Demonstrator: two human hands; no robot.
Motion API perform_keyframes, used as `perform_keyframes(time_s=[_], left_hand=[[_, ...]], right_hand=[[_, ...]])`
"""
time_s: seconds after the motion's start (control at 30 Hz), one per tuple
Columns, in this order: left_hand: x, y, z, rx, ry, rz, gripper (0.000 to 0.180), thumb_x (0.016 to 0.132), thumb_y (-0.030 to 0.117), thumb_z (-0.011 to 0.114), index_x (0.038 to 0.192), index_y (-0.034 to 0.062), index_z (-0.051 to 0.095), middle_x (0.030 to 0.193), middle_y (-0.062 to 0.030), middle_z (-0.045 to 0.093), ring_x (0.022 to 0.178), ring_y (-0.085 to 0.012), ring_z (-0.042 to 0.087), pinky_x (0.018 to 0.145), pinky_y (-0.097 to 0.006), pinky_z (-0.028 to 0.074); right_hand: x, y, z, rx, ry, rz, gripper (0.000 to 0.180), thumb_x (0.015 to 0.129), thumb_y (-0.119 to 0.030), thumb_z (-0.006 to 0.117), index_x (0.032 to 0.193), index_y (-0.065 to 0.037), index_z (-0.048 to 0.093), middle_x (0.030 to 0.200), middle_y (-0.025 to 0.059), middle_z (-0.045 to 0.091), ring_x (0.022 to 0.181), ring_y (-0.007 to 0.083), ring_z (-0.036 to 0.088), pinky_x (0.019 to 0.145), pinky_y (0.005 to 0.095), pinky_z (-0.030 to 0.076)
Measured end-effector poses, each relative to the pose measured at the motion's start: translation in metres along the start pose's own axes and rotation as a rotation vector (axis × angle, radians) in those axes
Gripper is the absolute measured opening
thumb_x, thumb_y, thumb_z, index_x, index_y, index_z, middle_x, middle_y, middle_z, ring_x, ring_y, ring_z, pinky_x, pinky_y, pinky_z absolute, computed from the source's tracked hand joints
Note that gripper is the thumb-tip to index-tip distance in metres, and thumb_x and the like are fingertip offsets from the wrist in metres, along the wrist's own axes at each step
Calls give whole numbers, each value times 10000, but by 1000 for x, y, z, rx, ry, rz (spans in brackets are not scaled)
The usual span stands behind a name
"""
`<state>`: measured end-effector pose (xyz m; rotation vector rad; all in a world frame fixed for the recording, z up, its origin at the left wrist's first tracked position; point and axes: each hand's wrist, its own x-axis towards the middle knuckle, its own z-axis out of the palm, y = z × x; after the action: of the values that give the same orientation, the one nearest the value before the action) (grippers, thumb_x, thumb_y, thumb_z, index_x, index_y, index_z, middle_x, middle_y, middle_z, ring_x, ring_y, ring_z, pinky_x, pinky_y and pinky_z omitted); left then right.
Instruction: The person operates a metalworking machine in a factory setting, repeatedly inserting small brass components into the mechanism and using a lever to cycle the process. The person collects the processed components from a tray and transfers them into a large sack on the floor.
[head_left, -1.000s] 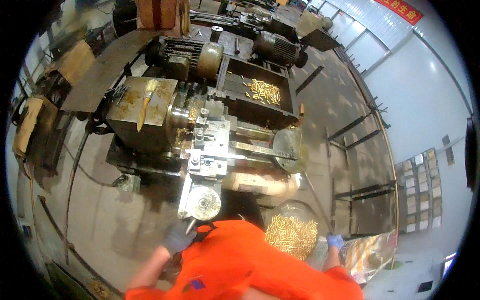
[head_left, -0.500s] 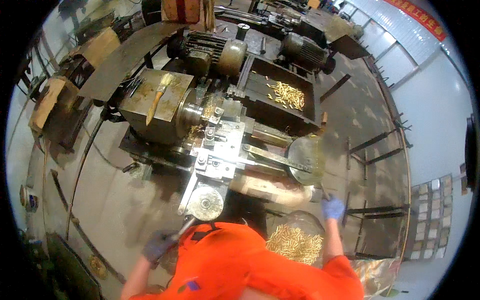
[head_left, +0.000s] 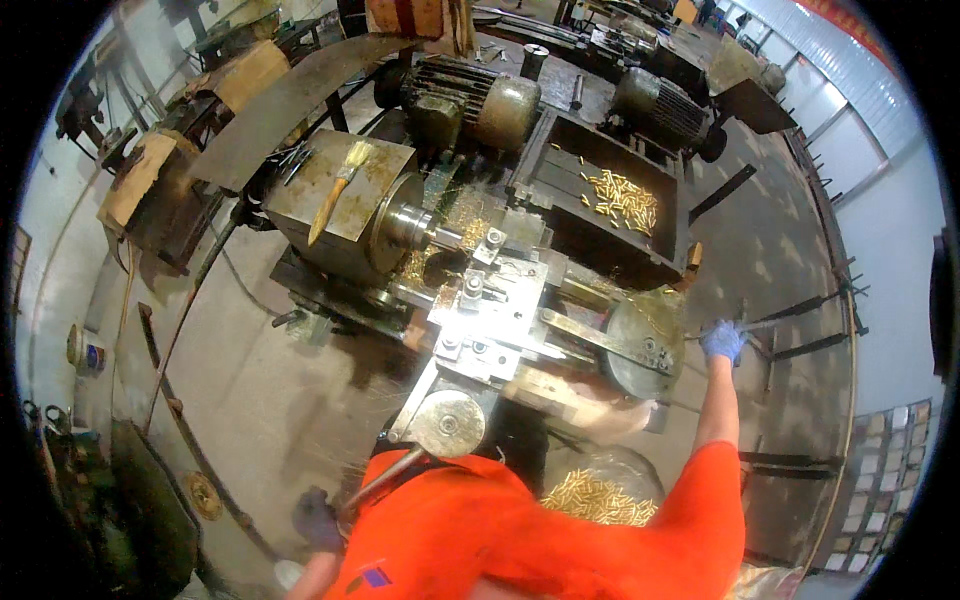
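Observation:
My left hand [head_left: 318, 520], in a dark glove, is closed at the lower end of a metal lever [head_left: 385, 480]. That lever runs up to a round handwheel [head_left: 447, 424] at the front of a lathe. Out to the right, my right hand [head_left: 722, 342] in a blue glove is closed around a thin handle beside a large round disc [head_left: 640, 350]. A flat steel link bar [head_left: 600, 335] joins the disc to the tool slide [head_left: 485, 315], which is brightly lit. Behind the slide, the chuck [head_left: 408, 226] has brass-coloured chips around it.
A brush [head_left: 335, 195] lies on the headstock [head_left: 365, 165]. Small brass pieces [head_left: 622, 202] lie in a dark metal tray [head_left: 560, 210]. More brass pieces [head_left: 598, 498] fill a round basin [head_left: 635, 467] near my body. Electric motors [head_left: 508, 112] stand behind, and metal frames [head_left: 800, 345] at the right.
My right hand has risen with the handle from the disc's lower right to its right side. My left hand and the lever end have swung lower. The whole view has shifted somewhat.

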<state>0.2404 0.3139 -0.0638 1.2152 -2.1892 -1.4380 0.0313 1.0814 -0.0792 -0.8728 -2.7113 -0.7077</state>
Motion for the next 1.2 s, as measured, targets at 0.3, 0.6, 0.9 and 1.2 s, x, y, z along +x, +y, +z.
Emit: perform_keyframes(time_s=[0.3,0.6,0.9,1.2], left_hand=[[126,82,46,-313,-66,255,277,869,202,570,627,90,497,531,22,437,469,-70,403,418,-251,306],[219,160,159,-22,-54,707,264,855,217,589,831,-42,630,658,-63,600,580,-142,498,573,-318,412],[254,166,179,75,-138,696,242,832,199,609,860,-37,654,796,-125,671,708,-205,597,696,-330,448],[255,168,180,71,-206,677,260,839,229,592,860,-25,649,811,-134,665,739,-249,605,705,-351,452]], right_hand=[[-17,12,-36,12,-365,33,334,693,-318,667,935,-87,671,1037,152,626,1040,315,551,902,386,423],[-120,34,-76,115,-398,179,413,715,-431,635,818,-34,685,862,200,649,825,376,630,736,424,506],[-220,-2,-149,285,-493,417,479,679,-513,635,839,-64,686,833,203,650,802,371,631,715,426,492],[-252,-18,-165,382,-448,446,460,691,-443,578,918,-52,666,846,227,638,803,388,625,705,437,487]])
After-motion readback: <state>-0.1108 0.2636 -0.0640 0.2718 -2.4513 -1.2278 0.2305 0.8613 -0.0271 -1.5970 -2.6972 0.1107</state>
